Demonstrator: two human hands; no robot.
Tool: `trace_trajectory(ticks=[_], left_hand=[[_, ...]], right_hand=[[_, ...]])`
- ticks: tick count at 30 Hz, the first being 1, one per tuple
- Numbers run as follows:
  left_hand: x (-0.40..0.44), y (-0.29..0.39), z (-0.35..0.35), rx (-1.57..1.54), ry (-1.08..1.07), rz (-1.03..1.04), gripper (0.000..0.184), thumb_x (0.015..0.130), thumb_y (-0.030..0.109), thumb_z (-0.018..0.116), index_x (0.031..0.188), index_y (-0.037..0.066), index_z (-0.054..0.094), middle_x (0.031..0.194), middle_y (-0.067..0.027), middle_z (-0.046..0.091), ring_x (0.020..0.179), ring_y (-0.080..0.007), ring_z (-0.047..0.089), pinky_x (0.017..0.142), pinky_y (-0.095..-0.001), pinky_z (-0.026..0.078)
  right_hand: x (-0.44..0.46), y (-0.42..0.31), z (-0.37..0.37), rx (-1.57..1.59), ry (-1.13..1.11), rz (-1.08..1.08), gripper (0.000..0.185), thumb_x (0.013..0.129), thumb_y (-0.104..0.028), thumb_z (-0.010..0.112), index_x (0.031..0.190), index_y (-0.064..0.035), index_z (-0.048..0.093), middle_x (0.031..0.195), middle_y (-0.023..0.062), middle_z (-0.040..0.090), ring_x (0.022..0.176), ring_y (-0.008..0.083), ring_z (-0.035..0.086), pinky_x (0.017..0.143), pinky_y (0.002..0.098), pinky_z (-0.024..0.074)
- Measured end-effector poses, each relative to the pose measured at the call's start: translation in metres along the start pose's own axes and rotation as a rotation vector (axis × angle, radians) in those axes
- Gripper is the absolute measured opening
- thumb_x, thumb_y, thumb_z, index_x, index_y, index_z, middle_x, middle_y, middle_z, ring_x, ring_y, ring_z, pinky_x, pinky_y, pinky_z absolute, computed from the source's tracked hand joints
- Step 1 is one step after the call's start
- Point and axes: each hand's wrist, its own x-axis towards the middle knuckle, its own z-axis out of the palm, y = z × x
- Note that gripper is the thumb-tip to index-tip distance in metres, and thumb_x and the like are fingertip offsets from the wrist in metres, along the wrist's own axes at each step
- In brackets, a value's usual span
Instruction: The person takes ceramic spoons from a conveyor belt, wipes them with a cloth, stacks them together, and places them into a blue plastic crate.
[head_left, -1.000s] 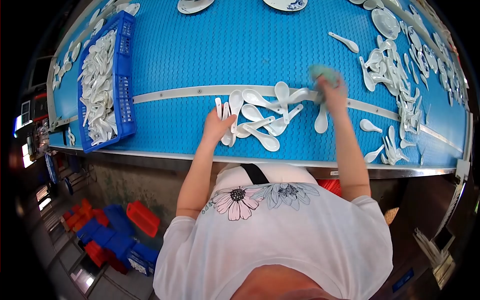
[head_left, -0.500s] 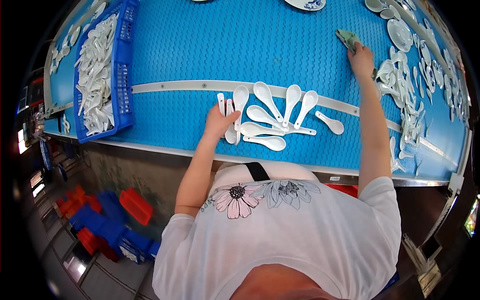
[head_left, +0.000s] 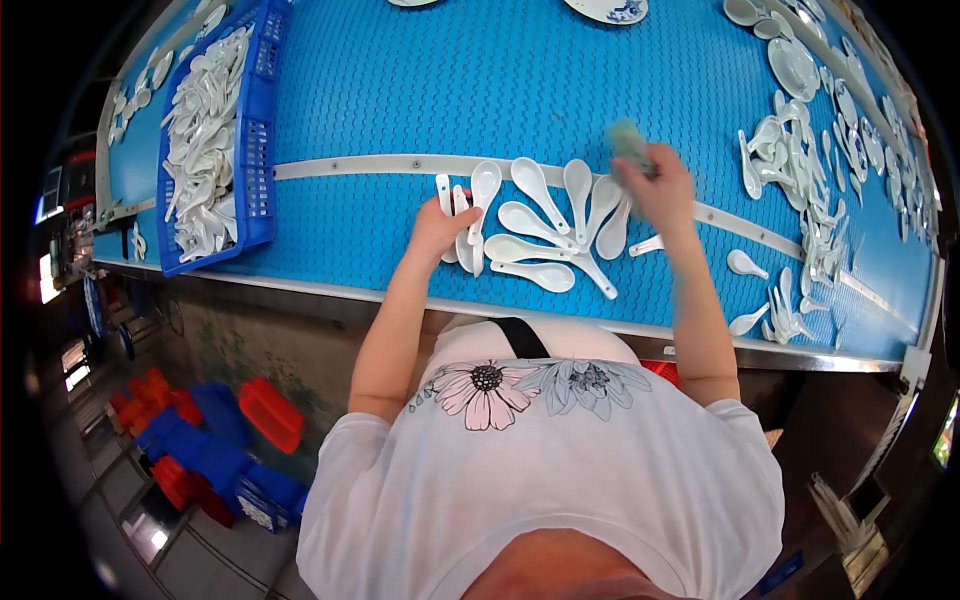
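My left hand point(head_left: 436, 232) is closed around several white ceramic spoons, one with its bowl point(head_left: 486, 180) upward beside my thumb. To its right, white spoons point(head_left: 540, 274) lie loosely fanned on the blue surface point(head_left: 400, 80). Over the right side of that fan is my right hand point(head_left: 662, 192), slightly blurred, its fingers closed on a green cloth point(head_left: 627, 140). Just below those fingers lies a spoon point(head_left: 612, 238), bowl toward me; whether they touch its handle I cannot tell. Another spoon point(head_left: 647, 245) is partly hidden by my right wrist.
A blue basket point(head_left: 258, 185) heaped with white spoons stands at the left. More spoons point(head_left: 795, 150) and small dishes point(head_left: 793, 70) are piled at the right. A plate point(head_left: 608, 8) lies at the far edge of view. A white strip point(head_left: 370, 166) crosses the surface.
My right hand has come left with the cloth, from near the right-hand pile to above the fanned spoons. Some of those spoons have shifted. My left hand keeps its spoons in nearly the same place.
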Motion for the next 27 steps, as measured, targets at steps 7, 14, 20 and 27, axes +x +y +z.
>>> trace_trajectory(ticks=[7,14,20,27], left_hand=[[0.008,-0.014,-0.004,0.05,-0.018,0.1,0.026,0.071,0.008,0.063,0.094,-0.003,0.057,0.083,-0.0091,0.061,0.07,-0.0153,0.058,0.062,-0.0279,0.046],[-0.001,-0.003,0.003,-0.035,-0.023,0.107,0.031,0.073,0.004,0.06,0.101,-0.004,0.051,0.079,-0.0103,0.06,0.066,-0.0179,0.06,0.058,-0.029,0.048],[-0.006,-0.002,0.003,-0.039,-0.014,0.097,0.029,0.073,0.004,0.06,0.1,-0.003,0.052,0.081,-0.0103,0.06,0.067,-0.0183,0.06,0.06,-0.0291,0.048],[-0.004,0.002,0.003,0.033,-0.012,0.086,0.034,0.074,0.006,0.06,0.105,-0.003,0.05,0.084,-0.0105,0.06,0.069,-0.0176,0.06,0.06,-0.0291,0.048]], right_hand=[[-0.025,-0.018,0.108,-0.546,-0.202,-0.595,0.039,0.072,-0.03,0.06,0.108,-0.0164,0.055,0.129,-0.0051,0.039,0.112,0.0196,0.041,0.085,0.0434,0.0372],[-0.03,-0.022,0.103,-0.477,-0.27,-0.436,0.028,0.067,-0.027,0.065,0.092,-0.0162,0.061,0.098,0.0005,0.059,0.087,0.0217,0.057,0.068,0.0363,0.0448],[-0.026,0.007,0.04,0.512,-0.135,0.201,0.041,0.068,-0.039,0.068,0.092,-0.0062,0.062,0.084,0.007,0.062,0.073,0.0147,0.058,0.064,0.0279,0.0459],[0.007,0.155,-0.109,-0.369,0.466,-0.009,0.026,0.072,-0.023,0.064,0.089,-0.0045,0.06,0.085,0.0104,0.059,0.074,0.0242,0.057,0.063,0.0331,0.0442]])
